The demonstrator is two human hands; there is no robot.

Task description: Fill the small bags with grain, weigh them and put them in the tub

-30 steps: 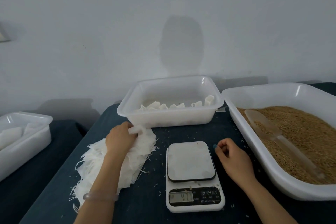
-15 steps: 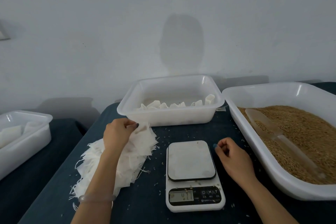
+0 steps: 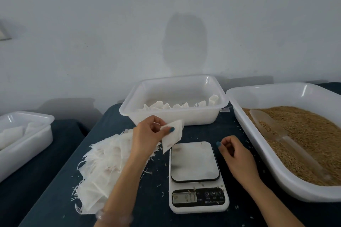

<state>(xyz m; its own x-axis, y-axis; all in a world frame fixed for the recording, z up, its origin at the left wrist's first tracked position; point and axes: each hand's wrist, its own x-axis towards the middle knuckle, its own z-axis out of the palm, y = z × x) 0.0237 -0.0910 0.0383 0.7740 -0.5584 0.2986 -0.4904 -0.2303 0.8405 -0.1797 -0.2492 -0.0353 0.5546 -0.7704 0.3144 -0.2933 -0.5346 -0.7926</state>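
One empty bag [image 3: 173, 135] has just been lifted off the pile [image 3: 103, 167] and is pinched in the left hand [image 3: 147, 134], above the bench [image 3: 156, 199] beside the scale [image 3: 195, 167]. The right hand [image 3: 234, 153] is loosely curled and empty, so filling can likely be started.

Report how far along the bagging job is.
Done: several filled bags lie in the tub. In hand: the left hand pinches one empty bag; the right hand holds nothing. Left: fill it with grain, weigh it on the scale, then work through the pile of empty bags.
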